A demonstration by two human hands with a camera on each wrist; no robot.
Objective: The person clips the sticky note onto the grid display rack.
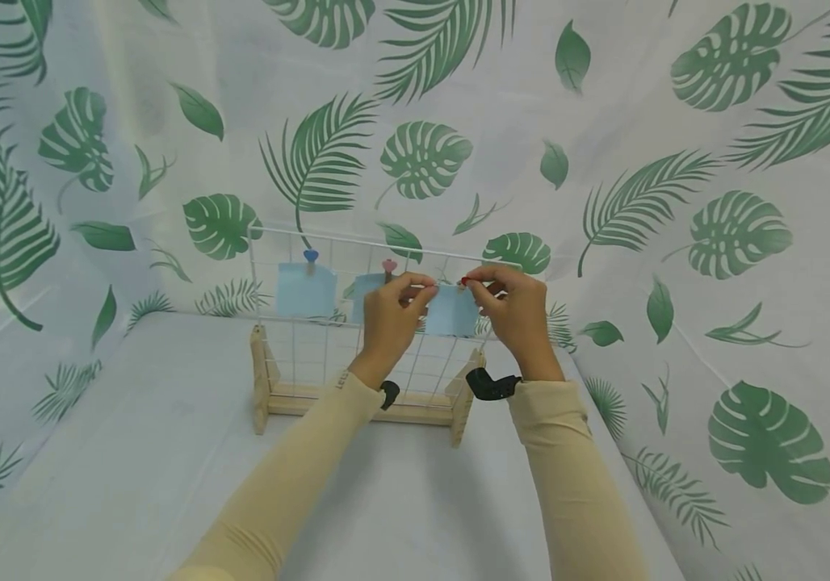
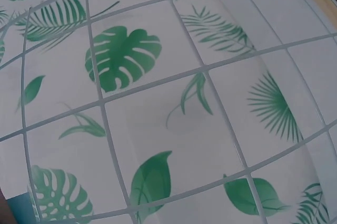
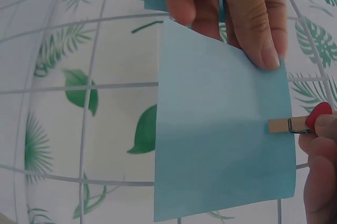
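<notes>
A light blue paper square [image 3: 221,145] lies against a white wire grid rack [image 2: 205,69]. My left hand [image 1: 395,315] pinches its upper corner between thumb and fingers. On the same top edge, my right hand [image 1: 520,311] grips a small wooden clothespin [image 3: 279,125] by its end, which bears a red heart [image 3: 318,114]. The clothespin's tip overlaps the paper's edge. Partly behind my left hand hangs a second blue paper [image 1: 366,294] under a pink clothespin [image 1: 389,265]. Farther left, another blue paper [image 1: 306,294] hangs from a blue heart clothespin [image 1: 311,256].
The rack stands on wooden feet [image 1: 260,379] joined by a low wooden bar [image 1: 400,414]. Beneath it is a white table surface [image 1: 168,452]. Leaf-printed sheeting [image 1: 502,177] encloses the back and sides. Each wrist wears a black strap device [image 1: 491,386].
</notes>
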